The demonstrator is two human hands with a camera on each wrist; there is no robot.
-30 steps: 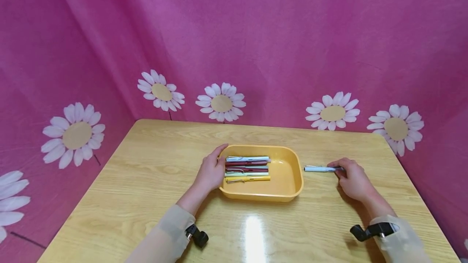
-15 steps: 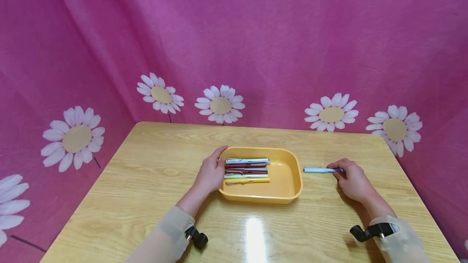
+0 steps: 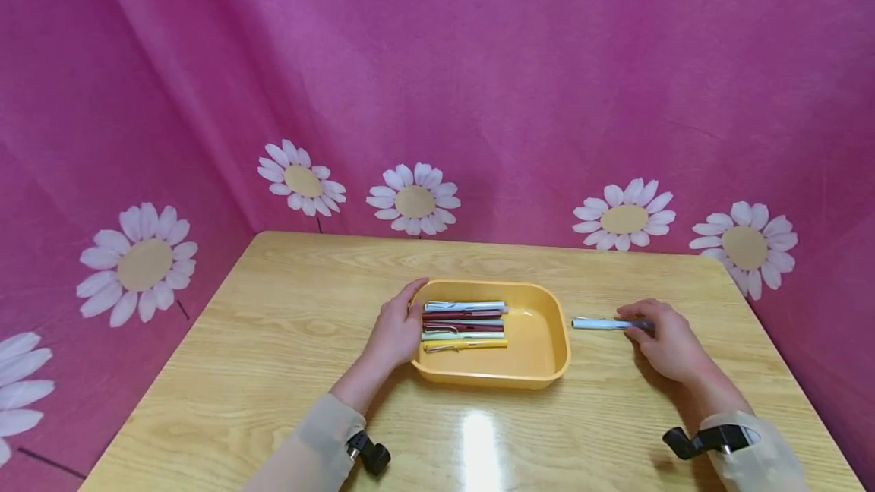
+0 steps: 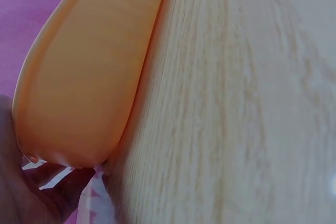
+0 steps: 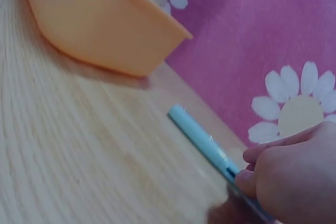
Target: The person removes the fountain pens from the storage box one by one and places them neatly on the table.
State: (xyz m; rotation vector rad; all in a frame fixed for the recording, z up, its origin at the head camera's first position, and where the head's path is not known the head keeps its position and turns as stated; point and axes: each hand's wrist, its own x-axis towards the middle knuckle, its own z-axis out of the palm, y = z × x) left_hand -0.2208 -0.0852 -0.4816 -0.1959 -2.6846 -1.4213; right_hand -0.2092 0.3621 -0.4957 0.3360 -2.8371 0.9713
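Note:
A yellow-orange plastic tray (image 3: 536, 340) stands on the table with several capped pens lying side by side in its left half. Among them are a yellow pen (image 3: 478, 344), dark red ones and pale blue and green ones. My left hand (image 3: 396, 332) grips the tray's left end, thumb at the rim and fingers against the outer wall in the left wrist view. To the right of the tray, my right hand (image 3: 666, 340) pinches the rear part of a light blue pen (image 5: 199, 135). This pen lies low over the table, its cap end pointing at the tray; contact with the table is unclear.
The wooden table (image 3: 273, 378) reaches back to a pink curtain (image 3: 506, 97) printed with white daisies, which also hangs at both sides. A bright light reflection shows on the tabletop in front of the tray. Each wrist wears a black camera mount.
The head view has tilted slightly, so the whole scene sits a little lower. Both hands keep their hold, and the tray and pens look unmoved on the table.

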